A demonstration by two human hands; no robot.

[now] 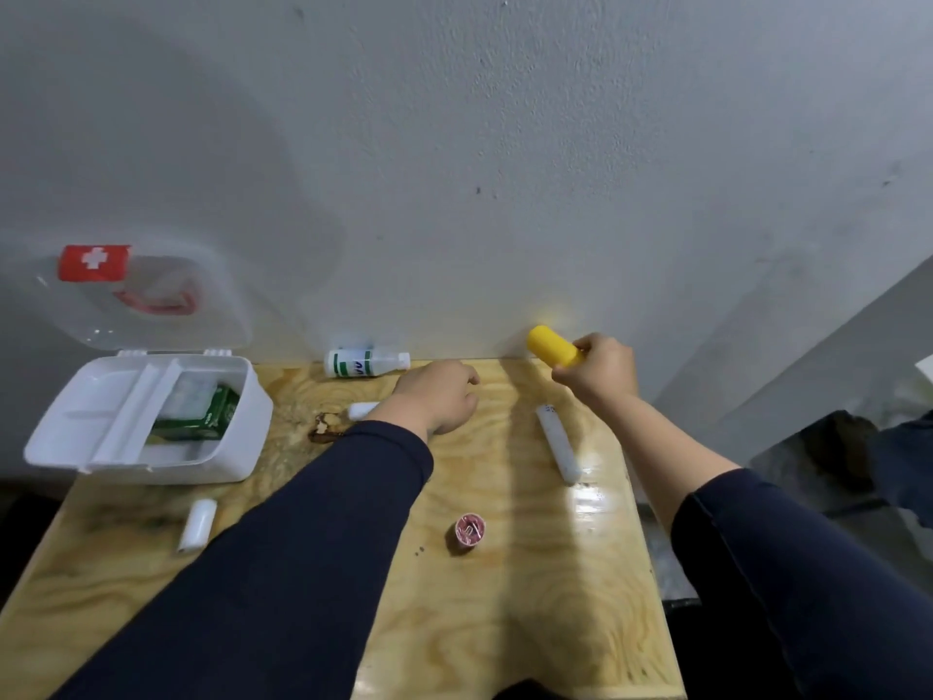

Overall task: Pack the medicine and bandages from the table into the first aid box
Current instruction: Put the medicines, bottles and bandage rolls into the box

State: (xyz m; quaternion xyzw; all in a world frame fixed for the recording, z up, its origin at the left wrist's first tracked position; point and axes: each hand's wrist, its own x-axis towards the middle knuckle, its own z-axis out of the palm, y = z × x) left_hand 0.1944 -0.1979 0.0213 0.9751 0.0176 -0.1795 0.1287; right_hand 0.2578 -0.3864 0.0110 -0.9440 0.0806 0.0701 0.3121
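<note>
The white first aid box (237, 421) stands open at the table's far left, with a green carton (199, 419) in its right compartment. My right hand (601, 371) holds a yellow roll (551, 346) in the air near the wall. My left hand (442, 396) rests knuckles-up on the table, fingers curled; whether it holds anything is hidden. A white bottle with green print (364, 363) lies by the wall. A small white piece (361, 409) peeks out left of my left wrist. A long white tube (558, 443), a short white tube (198, 522) and a pink roll (467, 533) lie on the table.
The box's clear lid (146, 300) with a red cross label leans back against the grey wall. The wooden table (505, 623) has a dark knot near the box. To the right the table ends and dark floor and objects lie below.
</note>
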